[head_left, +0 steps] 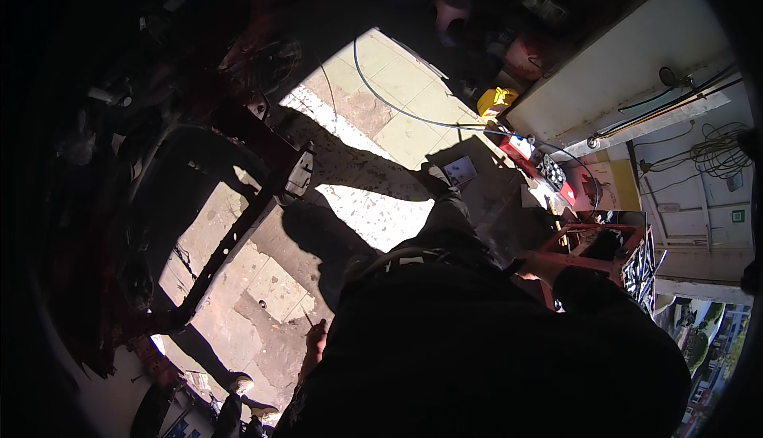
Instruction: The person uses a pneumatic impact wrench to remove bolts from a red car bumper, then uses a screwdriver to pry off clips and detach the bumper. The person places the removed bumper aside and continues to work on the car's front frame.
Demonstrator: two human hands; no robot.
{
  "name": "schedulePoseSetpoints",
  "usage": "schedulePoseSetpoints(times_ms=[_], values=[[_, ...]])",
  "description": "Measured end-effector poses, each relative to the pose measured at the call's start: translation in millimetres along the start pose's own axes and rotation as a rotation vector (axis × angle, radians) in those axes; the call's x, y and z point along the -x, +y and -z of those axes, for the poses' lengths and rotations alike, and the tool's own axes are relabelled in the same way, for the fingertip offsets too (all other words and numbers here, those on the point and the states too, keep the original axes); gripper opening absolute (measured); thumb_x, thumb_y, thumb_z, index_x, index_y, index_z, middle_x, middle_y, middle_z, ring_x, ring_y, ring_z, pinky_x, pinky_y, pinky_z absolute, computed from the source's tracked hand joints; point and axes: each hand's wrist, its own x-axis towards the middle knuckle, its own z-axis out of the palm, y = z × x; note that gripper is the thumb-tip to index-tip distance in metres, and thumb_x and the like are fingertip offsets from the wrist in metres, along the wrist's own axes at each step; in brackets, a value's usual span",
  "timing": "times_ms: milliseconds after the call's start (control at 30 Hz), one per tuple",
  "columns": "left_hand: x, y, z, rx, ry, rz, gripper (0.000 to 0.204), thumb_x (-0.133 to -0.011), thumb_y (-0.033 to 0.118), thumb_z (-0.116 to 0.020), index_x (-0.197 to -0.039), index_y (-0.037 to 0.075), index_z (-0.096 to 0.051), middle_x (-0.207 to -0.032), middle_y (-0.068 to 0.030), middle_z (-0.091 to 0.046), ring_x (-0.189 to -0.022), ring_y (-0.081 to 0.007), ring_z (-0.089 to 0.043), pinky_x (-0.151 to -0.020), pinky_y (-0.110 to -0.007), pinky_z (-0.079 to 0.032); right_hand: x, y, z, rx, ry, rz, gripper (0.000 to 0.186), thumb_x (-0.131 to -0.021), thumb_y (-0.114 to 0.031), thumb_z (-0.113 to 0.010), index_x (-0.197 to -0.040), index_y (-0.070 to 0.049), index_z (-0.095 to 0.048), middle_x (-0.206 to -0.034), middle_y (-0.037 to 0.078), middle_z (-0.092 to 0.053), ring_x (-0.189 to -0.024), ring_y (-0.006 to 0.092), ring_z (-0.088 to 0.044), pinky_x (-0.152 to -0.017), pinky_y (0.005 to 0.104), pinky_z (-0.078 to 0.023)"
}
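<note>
My left hand (315, 343) hangs low beside my body, partly hidden by my dark clothing. Its fingers are curled, and a thin, rod-like piece (309, 319) sticks up from it. On the other side my right hand (539, 268) is beside a red metal frame (592, 263) that has many slim metal pieces at its far right side. The fingers look closed, with a small dark thing at their left end. Shadow hides what that is and whether the hand touches the frame.
A dark, partly dismantled vehicle with a bar (230, 251) fills the left. Across the tiled floor (405, 80) runs a blue hose (381, 101). A yellow container (497, 102) and a red case (563, 186) stand by the right wall. Another person's shoes (242, 384) show lower left.
</note>
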Motion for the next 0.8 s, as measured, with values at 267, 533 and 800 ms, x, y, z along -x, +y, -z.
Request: schedulePoseSetpoints(times_ms=[267,533,800], values=[[-4.2,135.3,-118.7,-0.329,-0.112,-0.348,0.033,-0.107,0.039,-0.07,-0.117,0.008,-0.066,-0.079,-0.0022,-0.063,-0.05,-0.0193,-0.054,-0.043,-0.035,-0.041,21.4,-47.6,174.4,0.093,0.022,0.336,0.02,-0.094,-0.025,-0.077,-0.093,-0.006,-0.069,-0.092,0.011,-0.066,-0.086,0.0273,-0.066,-0.08,0.0423,-0.055],[26.2,286.7,-289.1,-0.712,-0.032,-0.401,0.037,-0.106,0.043,-0.069,-0.107,0.006,-0.064,-0.093,-0.0136,-0.073,-0.089,-0.0282,-0.068,-0.073,-0.045,-0.054,-61.0,-8.6,378.2,-0.228,-0.116,0.061,0.038,-0.088,-0.037,-0.075,-0.111,-0.006,-0.076,-0.103,0.019,-0.077,-0.099,0.0359,-0.076,-0.089,0.0437,-0.059],[88.3,466.3,-414.9,0.216,0.026,0.238,0.029,-0.103,0.034,-0.069,-0.122,0.012,-0.064,-0.079,-0.0087,-0.069,-0.05,-0.0192,-0.054,-0.043,-0.032,-0.04,-97.3,-122.6,610.6,0.384,-0.083,-0.006,0.045,-0.094,-0.041,-0.067,-0.119,-0.004,-0.072,-0.125,0.023,-0.074,-0.116,0.0436,-0.071,-0.099,0.05,-0.058]])
